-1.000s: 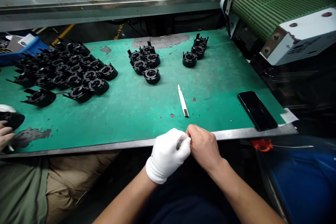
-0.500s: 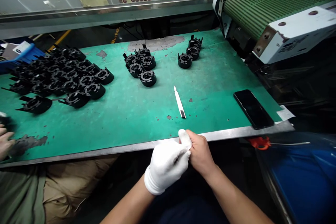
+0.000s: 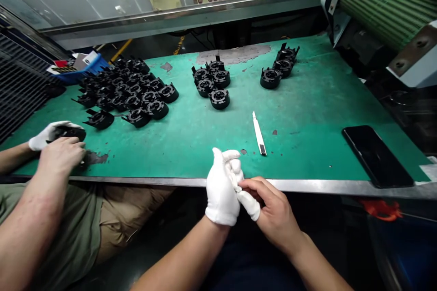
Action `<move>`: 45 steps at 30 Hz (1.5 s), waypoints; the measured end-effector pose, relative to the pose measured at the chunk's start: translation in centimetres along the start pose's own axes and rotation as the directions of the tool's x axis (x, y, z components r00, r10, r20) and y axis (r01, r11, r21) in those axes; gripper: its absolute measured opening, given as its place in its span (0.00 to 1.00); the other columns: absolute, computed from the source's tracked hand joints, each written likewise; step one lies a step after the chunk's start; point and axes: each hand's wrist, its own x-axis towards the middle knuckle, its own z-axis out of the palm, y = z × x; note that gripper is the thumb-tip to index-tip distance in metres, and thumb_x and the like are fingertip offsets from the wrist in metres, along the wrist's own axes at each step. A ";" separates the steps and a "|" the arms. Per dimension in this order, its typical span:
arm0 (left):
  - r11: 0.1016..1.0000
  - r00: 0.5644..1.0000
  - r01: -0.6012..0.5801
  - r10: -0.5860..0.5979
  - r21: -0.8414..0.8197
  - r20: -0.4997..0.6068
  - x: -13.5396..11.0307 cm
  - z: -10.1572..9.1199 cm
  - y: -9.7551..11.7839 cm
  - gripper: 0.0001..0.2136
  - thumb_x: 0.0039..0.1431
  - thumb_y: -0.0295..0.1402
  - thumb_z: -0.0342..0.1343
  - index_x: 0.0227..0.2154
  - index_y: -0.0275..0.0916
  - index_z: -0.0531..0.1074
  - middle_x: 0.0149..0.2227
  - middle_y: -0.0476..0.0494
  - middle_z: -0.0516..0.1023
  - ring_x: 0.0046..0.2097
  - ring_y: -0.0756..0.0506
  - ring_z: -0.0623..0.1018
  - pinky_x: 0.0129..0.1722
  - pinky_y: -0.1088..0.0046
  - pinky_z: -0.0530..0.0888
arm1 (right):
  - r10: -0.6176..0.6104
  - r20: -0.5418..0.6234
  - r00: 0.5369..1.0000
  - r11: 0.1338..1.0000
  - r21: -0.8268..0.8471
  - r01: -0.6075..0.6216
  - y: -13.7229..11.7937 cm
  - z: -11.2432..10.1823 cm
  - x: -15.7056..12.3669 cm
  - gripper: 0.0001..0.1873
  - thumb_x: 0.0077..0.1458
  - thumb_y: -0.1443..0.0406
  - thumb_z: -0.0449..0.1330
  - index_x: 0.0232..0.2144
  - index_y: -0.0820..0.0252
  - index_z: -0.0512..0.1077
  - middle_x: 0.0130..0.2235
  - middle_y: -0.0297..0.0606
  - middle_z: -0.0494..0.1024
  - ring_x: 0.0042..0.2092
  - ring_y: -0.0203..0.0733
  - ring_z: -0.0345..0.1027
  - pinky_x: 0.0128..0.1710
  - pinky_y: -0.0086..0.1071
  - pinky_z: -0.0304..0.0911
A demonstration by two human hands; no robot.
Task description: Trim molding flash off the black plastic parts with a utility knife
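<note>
Glove (image 3: 221, 202) on left hand (image 3: 223, 191), right fingers (image 3: 255, 185) touching

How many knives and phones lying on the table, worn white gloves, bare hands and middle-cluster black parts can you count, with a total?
Knife: 1
Phone: 1
White gloves: 2 (person's glove, co-worker's glove)
Bare hands: 2 (person's right hand, co-worker's hand)
Black parts, middle cluster: 5
Total: 11

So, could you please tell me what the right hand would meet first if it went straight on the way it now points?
The right hand would most likely meet the white glove on the left hand first; they appear to touch, though the exact contact is hard to judge.
</note>
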 end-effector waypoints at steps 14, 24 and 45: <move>0.740 0.901 -0.096 -0.220 0.666 0.374 -1.4 -1.5 1.8 0.14 0.60 0.43 0.63 0.35 0.37 0.72 0.27 0.53 0.67 0.27 0.53 0.63 0.26 0.77 0.61 | 0.458 0.026 0.889 0.721 0.573 -0.388 1.3 -1.5 -0.1 0.13 0.60 0.55 0.65 0.36 0.57 0.69 0.25 0.27 0.67 0.25 0.31 0.53 0.23 0.27 0.49; 0.493 0.871 -0.426 -0.003 0.758 0.491 -0.4 0.3 3.0 0.15 0.62 0.48 0.57 0.27 0.42 0.71 0.30 0.50 0.74 0.34 0.46 0.73 0.36 0.74 0.70 | 0.460 -0.123 0.879 0.599 0.774 -0.206 0.9 -2.2 2.4 0.25 0.61 0.43 0.58 0.29 0.59 0.69 0.26 0.31 0.66 0.24 0.31 0.58 0.19 0.25 0.46; 0.350 0.711 -0.690 0.497 0.634 0.499 -1.4 -0.7 2.1 0.02 0.61 0.33 0.63 0.37 0.43 0.77 0.37 0.48 0.77 0.40 0.48 0.78 0.41 0.75 0.75 | 0.431 -0.133 0.893 0.837 0.430 -0.340 0.4 -4.0 1.6 0.12 0.63 0.54 0.62 0.39 0.55 0.73 0.25 0.28 0.68 0.25 0.32 0.53 0.24 0.28 0.51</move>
